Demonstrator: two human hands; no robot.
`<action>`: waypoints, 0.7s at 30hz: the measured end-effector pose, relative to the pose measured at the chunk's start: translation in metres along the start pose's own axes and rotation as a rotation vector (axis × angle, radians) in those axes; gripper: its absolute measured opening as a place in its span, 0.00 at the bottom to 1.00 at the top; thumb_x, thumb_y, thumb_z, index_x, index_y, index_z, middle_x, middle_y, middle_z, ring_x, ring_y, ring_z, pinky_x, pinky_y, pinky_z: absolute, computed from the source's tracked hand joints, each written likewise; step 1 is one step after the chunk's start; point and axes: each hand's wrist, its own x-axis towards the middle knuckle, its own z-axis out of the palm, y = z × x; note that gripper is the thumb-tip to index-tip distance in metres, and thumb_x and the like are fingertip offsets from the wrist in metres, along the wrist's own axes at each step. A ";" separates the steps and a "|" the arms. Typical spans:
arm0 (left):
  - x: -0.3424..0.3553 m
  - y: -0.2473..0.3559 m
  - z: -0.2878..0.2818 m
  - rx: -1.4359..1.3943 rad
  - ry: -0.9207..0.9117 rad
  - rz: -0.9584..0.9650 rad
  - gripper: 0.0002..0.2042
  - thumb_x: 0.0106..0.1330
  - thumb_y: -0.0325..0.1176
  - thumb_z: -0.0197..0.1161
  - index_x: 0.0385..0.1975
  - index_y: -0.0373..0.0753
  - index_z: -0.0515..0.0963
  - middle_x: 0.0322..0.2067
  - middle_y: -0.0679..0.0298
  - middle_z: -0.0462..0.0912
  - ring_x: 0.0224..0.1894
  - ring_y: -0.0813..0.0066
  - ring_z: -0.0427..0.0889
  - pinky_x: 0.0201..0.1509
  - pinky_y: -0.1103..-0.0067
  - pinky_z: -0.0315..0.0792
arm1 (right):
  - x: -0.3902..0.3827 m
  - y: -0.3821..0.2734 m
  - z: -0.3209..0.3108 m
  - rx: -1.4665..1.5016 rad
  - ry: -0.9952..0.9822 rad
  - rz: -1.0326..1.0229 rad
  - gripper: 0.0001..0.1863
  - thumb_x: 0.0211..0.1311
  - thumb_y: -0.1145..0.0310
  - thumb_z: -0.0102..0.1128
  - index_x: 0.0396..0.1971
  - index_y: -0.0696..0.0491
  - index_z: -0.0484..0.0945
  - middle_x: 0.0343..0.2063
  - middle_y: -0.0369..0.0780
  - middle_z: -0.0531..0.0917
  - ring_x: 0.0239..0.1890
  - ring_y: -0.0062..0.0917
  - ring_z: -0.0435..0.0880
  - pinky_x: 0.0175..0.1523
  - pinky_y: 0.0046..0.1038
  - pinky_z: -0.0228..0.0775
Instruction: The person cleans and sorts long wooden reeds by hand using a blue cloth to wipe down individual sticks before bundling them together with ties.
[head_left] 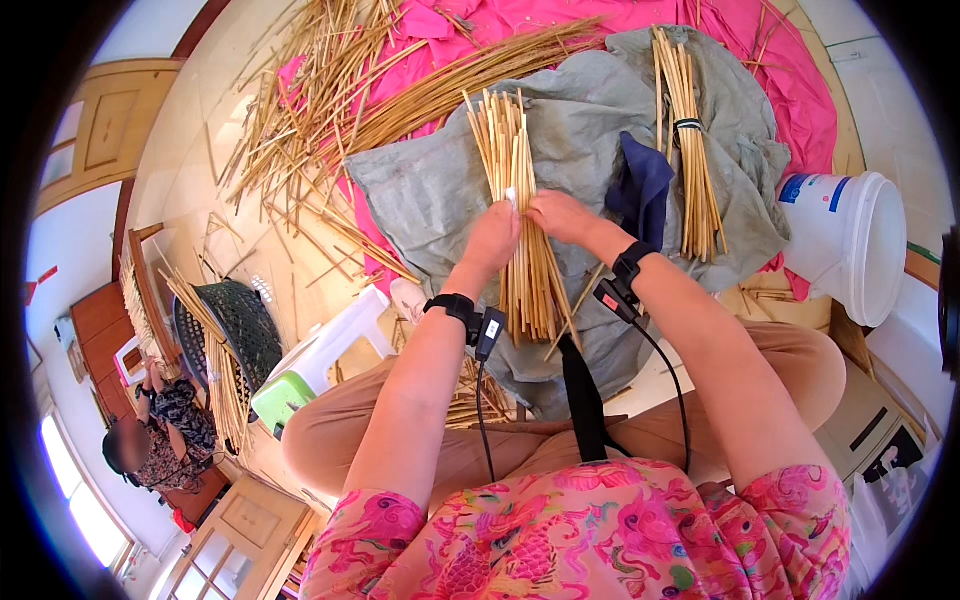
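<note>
A bundle of straw-coloured stalks (535, 295) lies on the grey cloth in front of me, its far end fanned out. My left hand (493, 237) grips the bundle's left side near its middle. A small white piece (511, 196) shows at its thumb; I cannot tell whether it is a wrap or a strip. From the right, my right hand (562, 215) meets the bundle with fingers pinched together, close to the left fingertips. Whatever those fingers pinch is hidden. Below the bundle's near end a black strap (582, 395) runs toward my lap.
A bundle tied with a dark band (690, 150) and a navy cloth (640, 185) lie right on the grey cloth (420, 190). Loose stalks (310, 120) spread far left over pink fabric (600, 12). A white bucket (835, 240), white stool (335, 345) and dark basket (245, 330) stand around. Another person (165, 435) works left.
</note>
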 end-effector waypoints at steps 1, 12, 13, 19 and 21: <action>-0.004 -0.001 0.001 0.028 0.009 0.010 0.08 0.61 0.33 0.48 0.31 0.33 0.68 0.30 0.48 0.74 0.35 0.44 0.72 0.39 0.61 0.67 | 0.001 -0.006 -0.003 -0.004 -0.029 0.011 0.12 0.58 0.65 0.47 0.24 0.57 0.75 0.28 0.44 0.75 0.35 0.40 0.73 0.41 0.37 0.65; -0.008 -0.006 0.004 -0.551 -0.029 -0.044 0.12 0.60 0.30 0.49 0.43 0.34 0.67 0.41 0.47 0.71 0.43 0.47 0.71 0.46 0.67 0.67 | 0.009 -0.051 -0.011 0.384 0.202 -0.008 0.10 0.56 0.68 0.47 0.34 0.57 0.74 0.32 0.46 0.76 0.37 0.42 0.75 0.43 0.35 0.66; -0.008 -0.008 0.004 -0.414 -0.042 -0.019 0.12 0.61 0.30 0.48 0.43 0.35 0.67 0.41 0.47 0.71 0.43 0.47 0.71 0.46 0.66 0.67 | 0.009 -0.046 -0.006 0.348 0.199 -0.007 0.10 0.56 0.69 0.48 0.35 0.57 0.74 0.33 0.46 0.76 0.37 0.42 0.75 0.43 0.36 0.67; -0.007 -0.011 0.000 -0.072 -0.019 -0.013 0.12 0.63 0.30 0.46 0.44 0.35 0.69 0.37 0.48 0.74 0.40 0.47 0.72 0.45 0.67 0.68 | 0.010 -0.027 0.011 0.202 0.187 0.001 0.07 0.53 0.71 0.51 0.31 0.57 0.73 0.31 0.47 0.76 0.35 0.43 0.75 0.40 0.37 0.67; -0.009 -0.010 0.002 -0.134 0.034 -0.208 0.11 0.64 0.31 0.46 0.42 0.35 0.71 0.35 0.51 0.76 0.36 0.55 0.75 0.42 0.70 0.70 | 0.006 -0.019 0.010 0.207 0.242 -0.006 0.06 0.52 0.72 0.52 0.28 0.58 0.73 0.28 0.48 0.76 0.34 0.44 0.75 0.38 0.37 0.67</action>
